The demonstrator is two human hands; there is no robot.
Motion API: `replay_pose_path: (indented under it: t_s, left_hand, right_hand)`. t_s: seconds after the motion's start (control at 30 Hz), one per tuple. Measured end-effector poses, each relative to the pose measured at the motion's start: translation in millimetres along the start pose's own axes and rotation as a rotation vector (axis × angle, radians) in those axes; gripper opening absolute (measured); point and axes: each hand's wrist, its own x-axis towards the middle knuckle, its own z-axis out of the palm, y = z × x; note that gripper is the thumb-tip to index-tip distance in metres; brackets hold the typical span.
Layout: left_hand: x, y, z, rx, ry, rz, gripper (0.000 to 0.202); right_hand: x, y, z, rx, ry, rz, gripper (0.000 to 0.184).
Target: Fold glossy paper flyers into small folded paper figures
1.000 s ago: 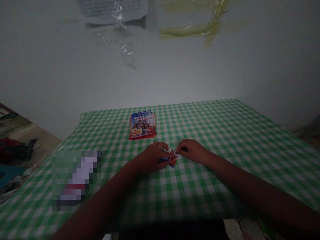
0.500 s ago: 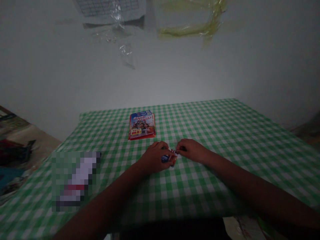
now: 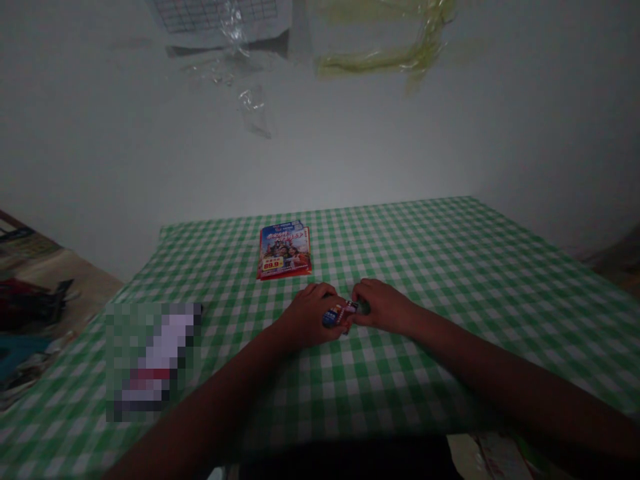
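Observation:
A small folded piece of printed paper (image 3: 337, 316), coloured blue, red and white, is between my two hands near the middle of the table. My left hand (image 3: 311, 315) grips it from the left, fingers behind and thumb in front. On the other side, my right hand (image 3: 381, 303) has its thumb and fingertips closed on the paper's right end. Part of the paper is hidden under my left fingers. Just beyond my left hand lies a stack of flyers (image 3: 285, 252) with blue and red print and a price of 89.9.
A green and white checked cloth (image 3: 430, 253) covers the table. At the left lies a pixelated, light-coloured oblong object (image 3: 163, 350). A pale wall (image 3: 370, 147) with peeling tape rises behind the table. Assorted items lie beyond its left edge.
My right hand's fingertips have shifted slightly at the paper's right end, and the thumb now sits lower. The paper's right end looks bent. My left hand keeps its hold; the flyers are unmoved.

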Motion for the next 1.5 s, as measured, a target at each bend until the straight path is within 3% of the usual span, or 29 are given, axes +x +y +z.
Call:
replay_pose_path:
  t_s: [0.27,0.43,0.63,0.77,0.87,1.0,1.27,1.5]
  left_hand:
    - [-2.1,1.0,0.4,0.015,-0.013,-0.001,0.047]
    - [-2.1,4.2,0.1,0.016,-0.010,-0.006,0.045]
    - [-3.2,-7.5,-8.0,-0.068,-0.059,0.044,0.048]
    - [-4.0,-27.9,-16.2,-0.274,-0.115,0.106,0.025]
    - [-2.9,-34.0,-15.8,-0.297,-0.095,0.112,0.017]
    - [-2.0,-25.2,-12.0,-0.221,-0.058,0.054,0.017]
    - [-4.2,-12.8,-11.9,-0.046,-0.072,0.011,0.030]
    - [-4.1,-11.3,-16.5,-0.065,-0.082,0.036,0.029]
  right_hand:
    - [-4.3,-2.4,-3.2,-0.016,-0.010,-0.029,0.056]
    - [-3.0,-2.2,-0.4,0.017,0.019,-0.002,0.039]
    - [-0.8,2.6,-1.3,0.011,-0.028,-0.034,0.038]
    - [0.7,14.3,-3.4,0.075,0.005,-0.057,0.025]
    - [1.7,19.3,-4.0,0.120,0.063,-0.113,0.021]
    - [-0.2,12.9,-5.5,0.097,0.042,-0.220,0.020]
    - [-7.5,8.3,-10.1,0.021,0.000,-0.258,0.032]
    - [-6.6,8.3,-14.7,0.023,-0.013,-0.342,0.034]
